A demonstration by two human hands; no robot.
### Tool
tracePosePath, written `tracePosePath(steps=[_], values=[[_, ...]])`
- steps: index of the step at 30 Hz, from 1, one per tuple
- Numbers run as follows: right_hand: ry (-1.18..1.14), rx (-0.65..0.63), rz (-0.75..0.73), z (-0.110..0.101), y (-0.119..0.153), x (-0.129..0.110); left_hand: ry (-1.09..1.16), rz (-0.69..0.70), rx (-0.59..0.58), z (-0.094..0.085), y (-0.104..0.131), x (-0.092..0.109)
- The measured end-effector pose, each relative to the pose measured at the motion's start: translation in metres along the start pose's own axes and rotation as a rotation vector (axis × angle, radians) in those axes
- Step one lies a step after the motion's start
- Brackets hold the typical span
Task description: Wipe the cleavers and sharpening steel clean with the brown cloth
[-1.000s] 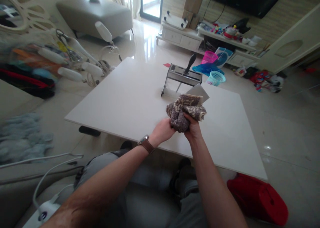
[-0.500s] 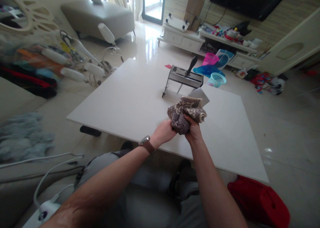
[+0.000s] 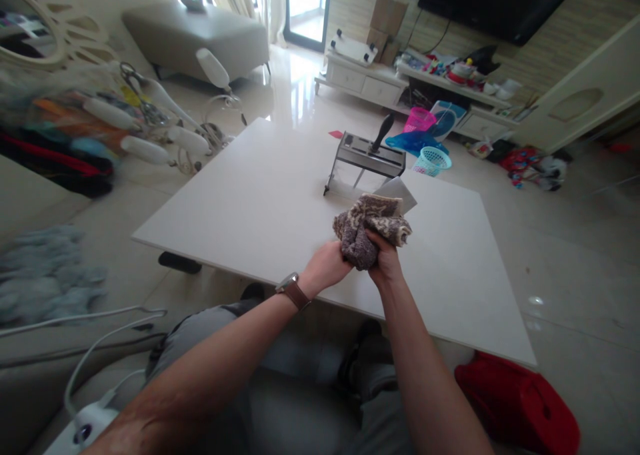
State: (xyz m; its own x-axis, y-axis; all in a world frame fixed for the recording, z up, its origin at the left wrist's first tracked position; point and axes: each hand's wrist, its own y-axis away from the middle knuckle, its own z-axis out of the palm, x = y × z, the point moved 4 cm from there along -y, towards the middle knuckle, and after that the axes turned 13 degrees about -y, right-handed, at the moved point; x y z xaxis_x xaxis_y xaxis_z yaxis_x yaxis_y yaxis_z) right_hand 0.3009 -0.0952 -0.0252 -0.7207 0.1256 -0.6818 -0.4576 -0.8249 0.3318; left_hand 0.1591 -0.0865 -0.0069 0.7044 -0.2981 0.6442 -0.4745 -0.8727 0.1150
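A brown and cream patterned towel [image 3: 363, 245], bunched up and partly rolled, is held just above the near side of the white table [image 3: 235, 202]. My left hand [image 3: 327, 265] closes on its lower left side; the fingertips are hidden beneath the cloth. At the lower right, my right hand [image 3: 387, 260] grips the towel with the thumb laid over it. Beyond the towel stands a metal-framed device [image 3: 367, 152] with a black upright handle. A flat grey sheet or plate [image 3: 400, 190] shows behind the cloth, partly covered by it.
Past the table's far side are a light blue basket [image 3: 433, 162], a pink basket [image 3: 420, 118] and a blue plastic bag [image 3: 413, 142]. Lamp arms with white shades [image 3: 145, 150] reach in near the left corner. A red bag [image 3: 520, 402] lies below the near right edge.
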Motion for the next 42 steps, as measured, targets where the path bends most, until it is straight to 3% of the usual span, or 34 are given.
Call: tracePosePath(steps=[42], values=[[-0.017,-0.009,0.013,-0.0012,-0.0015,0.002,-0.043,0.002,-0.012,0.002,-0.0003,-0.0006]])
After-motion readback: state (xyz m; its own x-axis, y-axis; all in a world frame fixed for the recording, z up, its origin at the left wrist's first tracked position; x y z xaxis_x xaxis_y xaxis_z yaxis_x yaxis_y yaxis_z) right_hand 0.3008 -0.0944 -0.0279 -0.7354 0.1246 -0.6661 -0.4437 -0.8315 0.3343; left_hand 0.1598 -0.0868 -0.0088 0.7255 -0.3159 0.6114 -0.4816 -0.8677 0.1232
